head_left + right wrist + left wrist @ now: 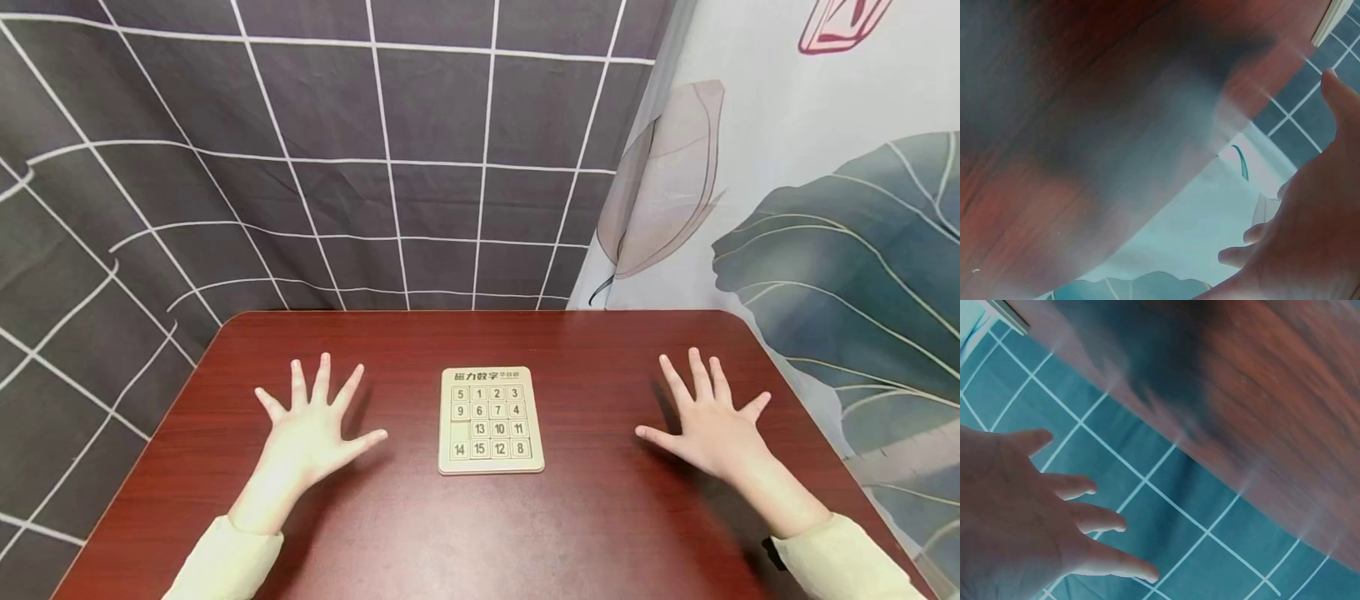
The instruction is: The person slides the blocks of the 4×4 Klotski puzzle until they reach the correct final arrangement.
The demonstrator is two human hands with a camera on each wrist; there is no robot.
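A cream sliding number puzzle (pixel 491 421) lies flat in the middle of the table. Its numbered tiles fill a square grid, with one vacant slot at the left of the third row. To the left of the puzzle, my left hand (pixel 307 437) is held with its fingers spread, touching nothing that I can see. My right hand (pixel 712 429) is spread likewise on the other side, apart from the puzzle. In the right wrist view, a corner of the puzzle (pixel 1333 20) shows at the top right; in the left wrist view its edge (pixel 1009 314) shows at the top left.
The reddish-brown wooden table (pixel 480 533) has rounded far corners. Behind it and to the left hangs a dark grey curtain (pixel 435 200) with a white grid. A white curtain (pixel 675 250) printed with large leaves hangs along the right side.
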